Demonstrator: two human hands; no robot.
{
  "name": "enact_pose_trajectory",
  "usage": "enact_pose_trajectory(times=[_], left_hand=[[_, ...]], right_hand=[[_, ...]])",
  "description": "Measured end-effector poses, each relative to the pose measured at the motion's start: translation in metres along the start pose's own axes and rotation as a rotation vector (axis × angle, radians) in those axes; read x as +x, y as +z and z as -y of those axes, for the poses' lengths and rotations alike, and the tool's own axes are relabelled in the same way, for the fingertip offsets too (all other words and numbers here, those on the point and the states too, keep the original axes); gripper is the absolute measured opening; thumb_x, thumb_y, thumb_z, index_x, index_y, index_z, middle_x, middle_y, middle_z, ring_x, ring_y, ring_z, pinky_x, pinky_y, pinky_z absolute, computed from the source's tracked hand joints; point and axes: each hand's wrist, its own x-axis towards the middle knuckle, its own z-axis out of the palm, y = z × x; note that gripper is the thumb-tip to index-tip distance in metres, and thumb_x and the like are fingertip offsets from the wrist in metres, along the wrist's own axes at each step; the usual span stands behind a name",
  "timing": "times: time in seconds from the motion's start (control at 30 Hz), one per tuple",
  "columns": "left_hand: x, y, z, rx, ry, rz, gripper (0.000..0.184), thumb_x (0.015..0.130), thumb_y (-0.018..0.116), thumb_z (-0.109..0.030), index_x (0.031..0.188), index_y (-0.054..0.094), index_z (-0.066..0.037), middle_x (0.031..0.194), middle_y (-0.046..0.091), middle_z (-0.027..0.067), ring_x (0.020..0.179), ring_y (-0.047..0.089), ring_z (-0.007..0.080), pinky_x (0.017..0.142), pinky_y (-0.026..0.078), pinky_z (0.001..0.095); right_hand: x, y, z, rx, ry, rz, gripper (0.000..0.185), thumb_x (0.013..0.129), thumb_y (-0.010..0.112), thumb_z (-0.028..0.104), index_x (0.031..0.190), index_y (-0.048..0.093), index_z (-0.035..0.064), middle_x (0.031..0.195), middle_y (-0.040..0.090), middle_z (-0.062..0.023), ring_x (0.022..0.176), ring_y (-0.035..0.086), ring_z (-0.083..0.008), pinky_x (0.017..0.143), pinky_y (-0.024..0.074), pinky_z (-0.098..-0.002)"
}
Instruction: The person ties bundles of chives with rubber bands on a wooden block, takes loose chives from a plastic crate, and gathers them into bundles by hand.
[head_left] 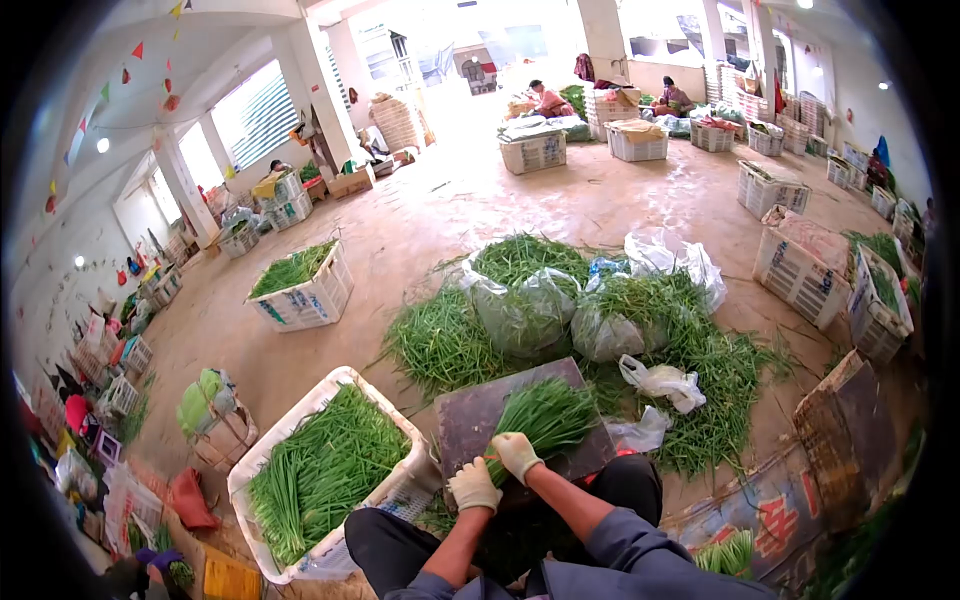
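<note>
A bunch of long green chives lies across a dark, flat board in front of my knees. My right hand, in a pale work glove, is closed around the bunch near its stem end. Close beside it, my left hand, gloved too, has its fingers curled at the stem ends; what lies under those fingers is partly hidden. To the left of the board stands a white plastic crate with chives laid lengthwise in it.
Beyond the board, plastic bags stuffed with greens stand among loose chives heaped on the floor. Another filled crate is farther left. Stacked crates line the right. People sit working at the back.
</note>
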Motion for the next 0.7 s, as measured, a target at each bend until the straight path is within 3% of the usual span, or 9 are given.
enact_pose_trajectory(times=[0.03,0.13,0.17,0.2,0.3,0.37,0.47,0.57,0.7], left_hand=[[0.013,0.007,0.008,-0.041,-0.035,0.045,0.075,0.059,0.087,-0.045,0.119,0.054,-0.014,0.109,0.064,0.0099,0.103,0.066,0.0284,0.084,0.052,0.0417],[0.034,-0.010,0.023,-0.190,-0.068,0.303,0.072,0.062,0.083,-0.045,0.120,0.058,-0.012,0.115,0.067,0.0139,0.105,0.068,0.0289,0.088,0.055,0.0394],[0.041,-0.012,0.030,-0.235,-0.029,0.379,0.075,0.061,0.083,-0.046,0.122,0.059,-0.010,0.118,0.067,0.0149,0.107,0.068,0.0287,0.089,0.055,0.0382],[0.047,-0.010,0.032,-0.217,0.008,0.401,0.078,0.060,0.083,-0.046,0.124,0.058,-0.010,0.120,0.066,0.0143,0.108,0.067,0.0282,0.089,0.056,0.0381],[0.040,-0.011,0.029,-0.175,0.025,0.330,0.081,0.058,0.085,-0.051,0.123,0.058,-0.010,0.115,0.067,0.0127,0.106,0.067,0.0277,0.092,0.053,0.0396],[0.017,-0.032,0.009,0.004,0.084,-0.075,0.088,0.052,0.087,-0.055,0.124,0.057,-0.013,0.108,0.068,0.0102,0.102,0.065,0.0261,0.092,0.048,0.0413],[0.025,0.021,0.001,-0.323,0.332,-0.503,0.029,0.064,0.080,-0.029,0.087,0.069,-0.014,0.091,0.069,0.0051,0.093,0.064,0.0266,0.086,0.047,0.0422],[0.024,0.037,-0.005,-0.648,0.323,-0.623,0.008,0.065,0.075,-0.014,0.064,0.067,-0.012,0.082,0.070,0.0040,0.087,0.065,0.0266,0.081,0.049,0.0414],[0.026,0.040,-0.005,-0.636,0.336,-0.727,0.007,0.061,0.076,-0.012,0.064,0.069,-0.011,0.080,0.070,0.0039,0.085,0.065,0.0256,0.079,0.051,0.0415]], right_hand=[[-0.009,-0.003,0.005,-0.001,0.041,0.035,0.035,0.087,0.054,0.028,0.076,0.068,-0.0023,0.070,0.066,-0.0192,0.067,0.064,-0.0303,0.068,0.0491,-0.0427],[-0.041,-0.019,-0.004,-0.196,-0.012,0.062,0.035,0.087,0.054,0.028,0.077,0.068,-0.0026,0.071,0.065,-0.0198,0.066,0.064,-0.0297,0.067,0.0493,-0.0418],[-0.050,-0.023,-0.005,-0.076,0.049,0.089,0.031,0.087,0.057,0.026,0.068,0.063,0.0020,0.059,0.056,-0.0032,0.050,0.050,-0.0134,0.050,0.0420,-0.0305],[-0.054,-0.028,-0.004,0.034,0.166,0.088,0.030,0.088,0.056,0.026,0.069,0.063,0.0032,0.060,0.056,-0.0030,0.049,0.048,-0.0123,0.047,0.0411,-0.0308],[-0.052,-0.033,-0.001,0.196,0.123,0.103,0.028,0.090,0.055,0.022,0.070,0.062,0.0039,0.061,0.056,-0.0025,0.048,0.047,-0.0109,0.046,0.0399,-0.0294],[-0.052,-0.027,0.013,0.325,0.136,0.109,0.025,0.092,0.054,0.017,0.071,0.061,0.0038,0.062,0.056,-0.0020,0.049,0.048,-0.0103,0.047,0.0384,-0.0271],[-0.039,-0.010,-0.010,0.413,0.043,0.136,0.028,0.089,0.055,0.019,0.070,0.065,0.0020,0.063,0.062,-0.0036,0.056,0.055,-0.0118,0.055,0.0450,-0.0284],[-0.032,-0.013,-0.010,0.308,0.060,0.095,0.026,0.089,0.054,0.018,0.079,0.069,-0.0012,0.069,0.066,-0.0063,0.063,0.058,-0.0126,0.060,0.0473,-0.0308],[-0.031,-0.020,-0.006,0.159,-0.048,0.079,0.026,0.089,0.055,0.018,0.085,0.071,-0.0018,0.077,0.070,-0.0122,0.069,0.061,-0.0161,0.065,0.0491,-0.0340]])
